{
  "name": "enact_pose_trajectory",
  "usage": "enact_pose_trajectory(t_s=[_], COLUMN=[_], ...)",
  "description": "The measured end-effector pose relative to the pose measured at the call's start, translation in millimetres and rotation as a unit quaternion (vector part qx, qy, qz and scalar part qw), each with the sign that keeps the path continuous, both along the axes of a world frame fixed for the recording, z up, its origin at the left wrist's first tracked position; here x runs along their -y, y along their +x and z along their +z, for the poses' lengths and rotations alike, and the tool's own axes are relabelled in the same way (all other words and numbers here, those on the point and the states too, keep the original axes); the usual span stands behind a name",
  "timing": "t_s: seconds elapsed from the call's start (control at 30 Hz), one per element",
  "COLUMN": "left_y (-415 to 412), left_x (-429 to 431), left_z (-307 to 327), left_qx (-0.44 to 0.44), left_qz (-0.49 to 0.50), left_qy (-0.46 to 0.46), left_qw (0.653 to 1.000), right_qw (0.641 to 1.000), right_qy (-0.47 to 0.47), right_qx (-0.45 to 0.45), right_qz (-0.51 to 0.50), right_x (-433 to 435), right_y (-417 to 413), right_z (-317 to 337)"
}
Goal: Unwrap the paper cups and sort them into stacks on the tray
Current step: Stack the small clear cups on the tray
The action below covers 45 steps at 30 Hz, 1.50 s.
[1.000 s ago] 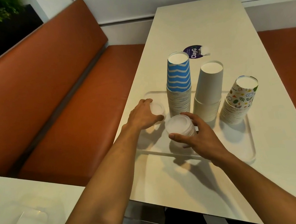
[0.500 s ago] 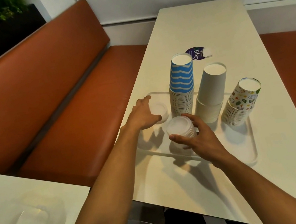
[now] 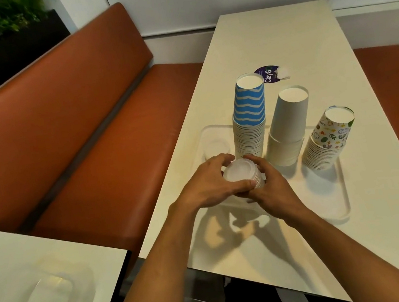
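Two hands, the left hand (image 3: 206, 186) and the right hand (image 3: 270, 192), are curled round a short stack of pale cups (image 3: 240, 173) over the tray (image 3: 343, 206); its base is hidden by fingers. Behind it, the blue-striped stack (image 3: 250, 116), the plain white stack (image 3: 288, 123) and the patterned stack (image 3: 330, 140) are seen. A lone cup (image 3: 214, 145) is barely discernible.
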<state>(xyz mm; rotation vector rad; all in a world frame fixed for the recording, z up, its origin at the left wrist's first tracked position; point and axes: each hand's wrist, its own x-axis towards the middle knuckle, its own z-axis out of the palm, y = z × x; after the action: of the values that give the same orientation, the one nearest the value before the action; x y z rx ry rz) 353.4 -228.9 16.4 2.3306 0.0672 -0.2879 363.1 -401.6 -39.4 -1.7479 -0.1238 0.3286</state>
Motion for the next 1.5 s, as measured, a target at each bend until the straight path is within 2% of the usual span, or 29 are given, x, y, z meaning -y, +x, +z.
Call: enact_pose_trajectory(t_s=[0.37, 0.8, 0.93, 1.13, 1.5], left_y=[-1.5, 16.1, 41.9, 70.2, 87.5], left_x=[-2.7, -18.1, -28.4, -23.5, -23.7], left_z=[0.4, 2.2, -6.9, -23.1, -35.1], left_qx=[0.049, 0.105, 0.117, 0.096, 0.049], left_qz=[0.029, 0.117, 0.170, 0.110, 0.075], left_qy=[0.042, -0.019, 0.044, 0.176, 0.195], left_qw=[0.997, 0.987, 0.977, 0.973, 0.977], right_qw=[1.000, 0.999, 0.999, 0.999, 0.999], right_qy=[-0.021, -0.034, -0.029, -0.013, -0.021], right_qx=[0.011, 0.008, 0.001, -0.002, -0.006], right_qz=[-0.005, -0.031, -0.037, -0.040, -0.033], right_x=[-2.9, -0.8, 1.6, 3.0, 5.7], right_y=[2.0, 4.1, 4.6, 6.2, 10.9], right_z=[-5.0, -6.7, -8.3, -10.9, -14.7])
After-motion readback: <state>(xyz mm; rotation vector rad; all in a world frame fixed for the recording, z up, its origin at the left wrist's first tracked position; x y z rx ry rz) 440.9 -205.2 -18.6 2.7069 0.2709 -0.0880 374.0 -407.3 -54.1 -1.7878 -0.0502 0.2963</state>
